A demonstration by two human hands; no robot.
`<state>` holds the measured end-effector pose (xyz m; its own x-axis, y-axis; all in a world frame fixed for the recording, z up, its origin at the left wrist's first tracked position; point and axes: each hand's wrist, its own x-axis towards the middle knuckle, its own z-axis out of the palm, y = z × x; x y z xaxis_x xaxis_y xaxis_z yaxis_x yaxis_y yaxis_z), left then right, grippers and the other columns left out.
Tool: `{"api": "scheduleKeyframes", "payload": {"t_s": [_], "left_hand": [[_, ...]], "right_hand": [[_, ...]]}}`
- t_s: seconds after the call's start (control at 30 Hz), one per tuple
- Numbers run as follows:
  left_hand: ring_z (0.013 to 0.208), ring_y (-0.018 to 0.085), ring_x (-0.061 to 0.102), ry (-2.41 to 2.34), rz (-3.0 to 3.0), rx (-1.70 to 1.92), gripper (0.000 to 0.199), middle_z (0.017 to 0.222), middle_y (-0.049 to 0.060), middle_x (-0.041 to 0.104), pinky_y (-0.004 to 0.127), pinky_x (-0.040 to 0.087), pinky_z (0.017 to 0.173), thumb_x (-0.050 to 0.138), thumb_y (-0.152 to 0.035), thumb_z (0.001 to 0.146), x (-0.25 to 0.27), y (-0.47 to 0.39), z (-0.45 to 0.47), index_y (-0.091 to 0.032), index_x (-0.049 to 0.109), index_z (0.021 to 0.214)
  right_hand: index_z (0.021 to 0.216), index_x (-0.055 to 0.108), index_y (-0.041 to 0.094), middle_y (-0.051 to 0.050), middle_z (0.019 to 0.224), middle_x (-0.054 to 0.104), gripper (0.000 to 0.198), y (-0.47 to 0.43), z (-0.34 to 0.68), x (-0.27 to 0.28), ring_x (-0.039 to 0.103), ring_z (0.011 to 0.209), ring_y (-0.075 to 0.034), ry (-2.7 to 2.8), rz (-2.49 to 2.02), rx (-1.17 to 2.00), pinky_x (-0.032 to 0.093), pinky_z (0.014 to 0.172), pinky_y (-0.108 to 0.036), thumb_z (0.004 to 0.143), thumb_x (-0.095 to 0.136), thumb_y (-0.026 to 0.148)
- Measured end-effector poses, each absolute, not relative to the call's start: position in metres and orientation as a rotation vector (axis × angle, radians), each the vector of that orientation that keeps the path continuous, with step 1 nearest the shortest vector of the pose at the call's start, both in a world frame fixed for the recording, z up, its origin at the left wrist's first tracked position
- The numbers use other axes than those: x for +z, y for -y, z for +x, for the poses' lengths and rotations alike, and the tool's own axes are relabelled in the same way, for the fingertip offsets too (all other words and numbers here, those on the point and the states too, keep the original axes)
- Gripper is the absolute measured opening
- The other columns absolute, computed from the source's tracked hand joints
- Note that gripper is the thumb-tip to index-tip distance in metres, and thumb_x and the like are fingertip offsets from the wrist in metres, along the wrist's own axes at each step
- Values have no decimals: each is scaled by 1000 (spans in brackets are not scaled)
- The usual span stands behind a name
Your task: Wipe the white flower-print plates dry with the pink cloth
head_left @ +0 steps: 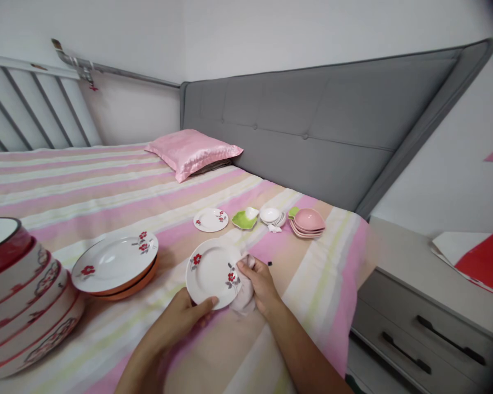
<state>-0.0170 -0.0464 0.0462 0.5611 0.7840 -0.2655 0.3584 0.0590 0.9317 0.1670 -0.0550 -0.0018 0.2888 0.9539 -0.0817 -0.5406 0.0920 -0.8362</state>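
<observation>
A white plate (211, 271) with red flowers is held up over the striped bedspread, its face turned toward me. My left hand (191, 312) grips its lower left edge, thumb on the rim and fingers underneath. A pale cloth (243, 295) is bunched in my right hand (259, 282), which pinches it against the plate's right rim. Behind it lies a smaller flowered plate (211, 220) on the bed. To the left, a flowered plate (115, 261) rests on top of orange-brown dishes (125, 293).
Several stacked bowls (28, 306) stand at the left. Farther back are a green leaf-shaped dish (243, 220), small white dishes (271, 215) and stacked pink dishes (309, 220). A pink pillow (193, 150) lies near the grey headboard (283, 120). A nightstand (427, 273) is at the right.
</observation>
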Motion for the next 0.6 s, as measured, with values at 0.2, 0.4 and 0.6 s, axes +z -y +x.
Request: {"api": "scheduleKeyframes", "payload": {"t_s": [0.2, 0.4, 0.6], "left_hand": [[43, 9, 37, -1106, 1588, 428, 45, 47, 1, 51, 23, 25, 45, 58, -53, 73, 49, 41, -22, -14, 53, 50], [47, 14, 47, -1281, 1643, 786, 41, 49, 0, 55, 23, 32, 47, 60, -53, 70, 39, 31, -22, -15, 56, 55], [78, 24, 63, -1233, 1647, 1012, 49, 93, 9, 69, 31, 48, 64, 65, -45, 69, 33, 33, -7, -15, 59, 106]], "right_hand": [[75, 63, 16, 4, 61, 59, 23, 56, 168, -2, 56, 62, -12, 594, -909, 1199, 45, 65, -26, 63, 77, 29], [76, 62, 16, 2, 69, 64, 25, 55, 169, -1, 57, 64, -13, 603, -921, 1180, 45, 66, -26, 60, 78, 28], [79, 61, 17, 2, 70, 65, 27, 54, 170, -3, 58, 65, -13, 620, -938, 1161, 45, 65, -25, 60, 78, 28]]}}
